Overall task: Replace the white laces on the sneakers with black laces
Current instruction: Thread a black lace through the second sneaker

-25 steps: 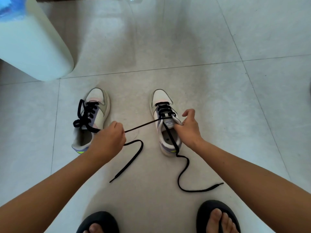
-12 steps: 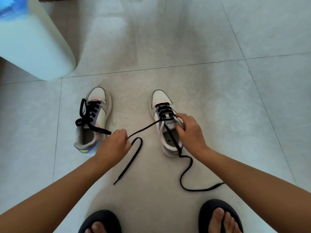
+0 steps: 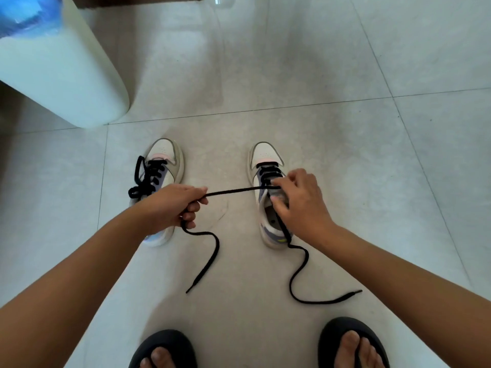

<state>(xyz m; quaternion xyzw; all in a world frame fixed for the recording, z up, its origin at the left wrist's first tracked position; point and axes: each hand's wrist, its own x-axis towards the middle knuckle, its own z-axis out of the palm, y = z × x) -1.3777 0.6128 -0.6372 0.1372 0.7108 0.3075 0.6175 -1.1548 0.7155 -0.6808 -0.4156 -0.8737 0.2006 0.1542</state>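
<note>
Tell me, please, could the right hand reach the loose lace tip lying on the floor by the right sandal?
Probably yes: the lace tip lies on bare floor, unobstructed, but the right hand must first release the sneaker.

Both bare forearms extended forward and downward, converging toward the centre of the view. The left hand (image 3: 172, 205) was closed in a fist with the fingers curled round a black lace (image 3: 233, 192), drawn taut. The right hand (image 3: 300, 205) was bent at the wrist, fingertips pinching downward, thumb pressed inward.

Bare forearms, no sleeves; black slippers (image 3: 353, 341) on both feet
</note>
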